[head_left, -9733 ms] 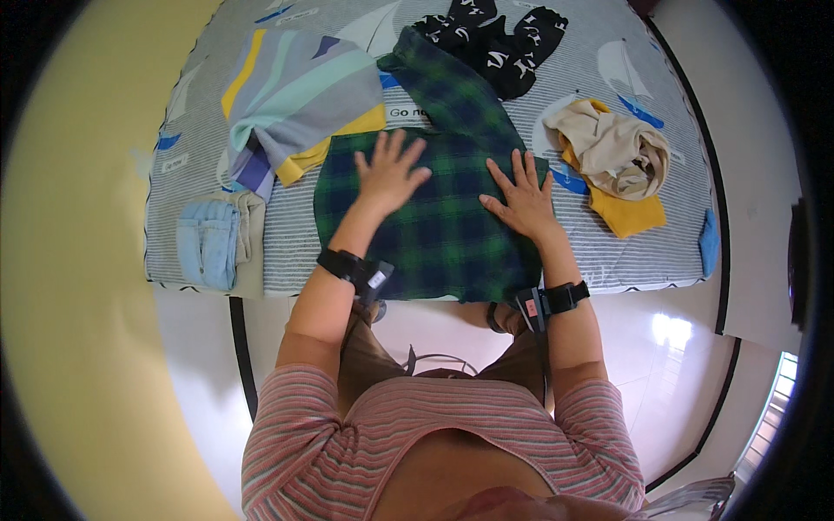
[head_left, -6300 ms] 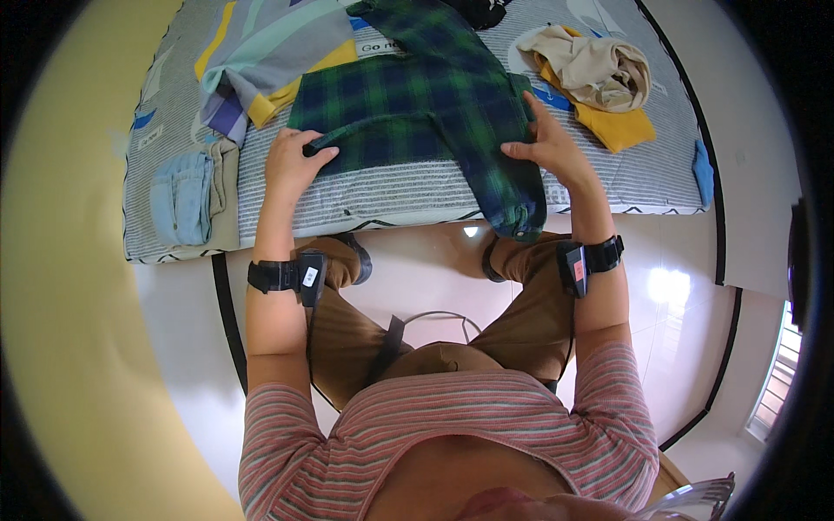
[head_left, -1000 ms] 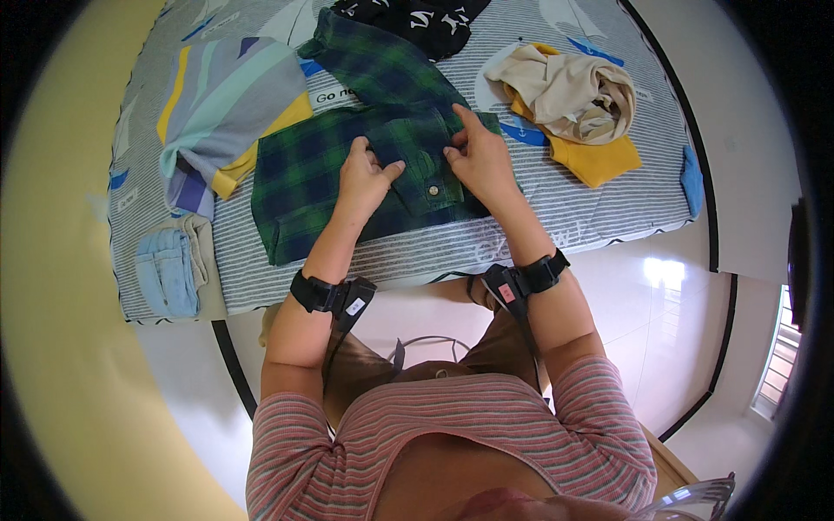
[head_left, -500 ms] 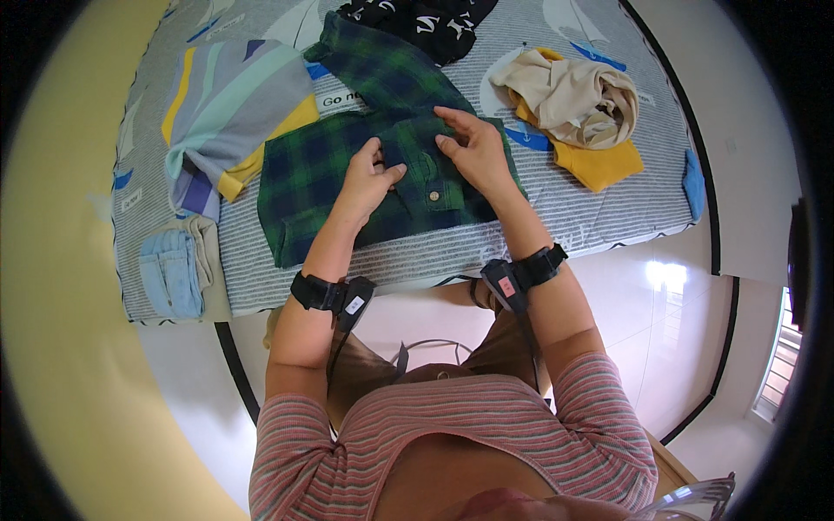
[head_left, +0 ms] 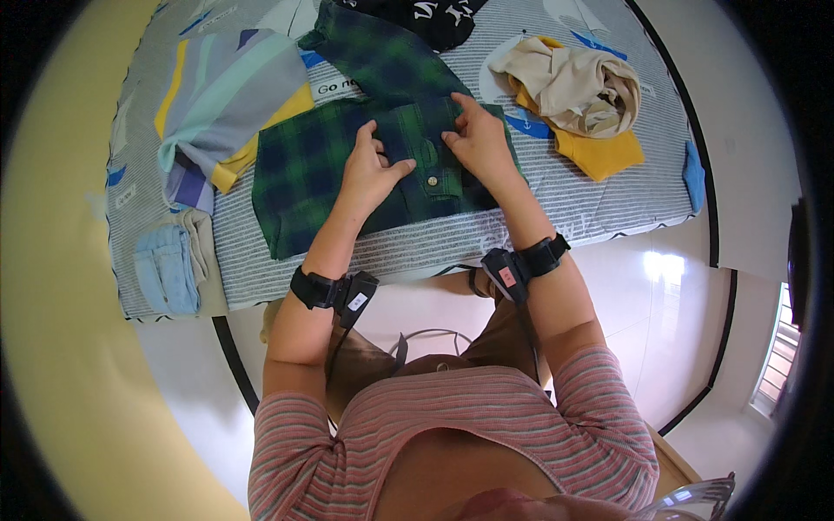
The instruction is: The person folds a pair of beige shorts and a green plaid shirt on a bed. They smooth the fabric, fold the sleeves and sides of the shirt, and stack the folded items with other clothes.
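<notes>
A green-and-navy plaid shirt [head_left: 304, 174] lies flattened on the bed [head_left: 599, 204], near the middle of its near edge. One sleeve [head_left: 417, 130] is folded across the body, its cuff [head_left: 446, 185] with a pale round button [head_left: 432, 181] pointing toward that edge; the other sleeve [head_left: 391, 56] stretches toward the far side. Both hands are on the plaid cloth: the left hand [head_left: 373, 169] with forefinger and thumb apart and the other fingers curled, the right hand [head_left: 479, 143] with thumb and forefinger spread.

Left of the shirt is a striped grey, mint, purple and yellow garment [head_left: 234, 100]; at the near left corner, folded light-blue denim [head_left: 165, 269] against beige fabric [head_left: 208, 247]. Toward the far side lies a black garment [head_left: 434, 19] with white lettering. On the right, a crumpled cream cloth [head_left: 565, 78] tops a mustard-yellow garment [head_left: 599, 154], and a small blue cloth [head_left: 693, 178] lies by the right edge. The thinly striped sheet bears printed sailboats and lettering.
</notes>
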Tool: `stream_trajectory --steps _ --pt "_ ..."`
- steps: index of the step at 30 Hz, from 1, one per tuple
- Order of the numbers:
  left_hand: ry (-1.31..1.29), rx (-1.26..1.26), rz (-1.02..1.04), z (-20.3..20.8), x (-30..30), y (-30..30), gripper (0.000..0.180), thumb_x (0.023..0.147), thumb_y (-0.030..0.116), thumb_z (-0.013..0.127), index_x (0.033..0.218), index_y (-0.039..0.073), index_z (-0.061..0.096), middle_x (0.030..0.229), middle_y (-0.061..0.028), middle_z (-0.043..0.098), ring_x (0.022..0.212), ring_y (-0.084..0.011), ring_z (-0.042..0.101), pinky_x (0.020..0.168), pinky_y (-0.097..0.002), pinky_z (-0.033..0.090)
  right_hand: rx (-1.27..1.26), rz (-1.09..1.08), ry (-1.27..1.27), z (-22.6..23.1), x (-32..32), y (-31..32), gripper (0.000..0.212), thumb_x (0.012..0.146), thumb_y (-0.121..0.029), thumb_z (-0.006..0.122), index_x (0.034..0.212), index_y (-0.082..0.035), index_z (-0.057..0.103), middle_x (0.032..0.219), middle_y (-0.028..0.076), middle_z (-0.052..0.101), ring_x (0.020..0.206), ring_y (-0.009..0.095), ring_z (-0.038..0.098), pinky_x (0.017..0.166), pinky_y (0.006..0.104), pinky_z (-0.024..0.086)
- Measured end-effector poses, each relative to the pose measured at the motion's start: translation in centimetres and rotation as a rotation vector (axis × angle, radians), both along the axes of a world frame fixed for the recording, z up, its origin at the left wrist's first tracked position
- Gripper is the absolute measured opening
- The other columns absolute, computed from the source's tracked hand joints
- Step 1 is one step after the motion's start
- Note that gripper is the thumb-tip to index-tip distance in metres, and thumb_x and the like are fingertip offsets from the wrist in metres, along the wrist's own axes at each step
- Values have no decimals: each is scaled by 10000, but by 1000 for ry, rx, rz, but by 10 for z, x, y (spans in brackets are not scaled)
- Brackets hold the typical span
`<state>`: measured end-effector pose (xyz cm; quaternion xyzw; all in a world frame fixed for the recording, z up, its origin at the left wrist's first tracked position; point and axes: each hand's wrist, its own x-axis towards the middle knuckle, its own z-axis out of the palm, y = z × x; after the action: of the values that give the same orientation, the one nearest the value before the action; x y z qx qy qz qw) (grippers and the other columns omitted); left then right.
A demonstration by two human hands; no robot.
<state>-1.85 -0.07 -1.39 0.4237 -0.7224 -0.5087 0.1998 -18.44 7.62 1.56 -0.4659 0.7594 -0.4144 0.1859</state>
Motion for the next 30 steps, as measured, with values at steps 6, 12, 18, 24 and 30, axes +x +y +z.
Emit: stream_trajectory --steps 6,12,18,24,30 --pt "-102 36 -67 9 3 -3 832 676 34 716 1355 -35 240 1058 -188 518 727 -152 565 660 -270 469 70 9 23 -4 -3 2 600 671 -22 657 1236 -14 458 772 142 604 705 254 607 658 320 483" --pt "-167 -57 -123 15 3 1 850 654 69 740 1357 -14 269 1003 -164 525 704 -165 558 657 -287 463 97 23 201 -11 -1 2 604 670 -1 612 1246 -28 430 790 163 609 755 319 605 681 372 481" --pt "-223 -142 -149 21 2 7 895 641 80 754 1368 -11 240 885 -120 537 654 -167 534 644 -279 450 117 4 373 1 9 7 586 678 -8 590 1238 -66 429 793 142 605 775 329 595 687 415 469" --pt "-206 -7 -105 28 2 6 893 632 78 756 1359 -2 245 828 -119 565 707 -228 568 660 -310 461 217 21 367 12 17 9 576 680 -17 596 1229 -73 431 829 136 603 802 335 594 696 424 472" --pt "-269 -638 -91 33 4 15 757 659 97 740 1312 48 360 1111 -141 514 992 -270 523 839 -346 441 183 29 427 12 16 13 573 662 -19 602 1210 -42 438 925 165 597 891 324 575 738 404 475"
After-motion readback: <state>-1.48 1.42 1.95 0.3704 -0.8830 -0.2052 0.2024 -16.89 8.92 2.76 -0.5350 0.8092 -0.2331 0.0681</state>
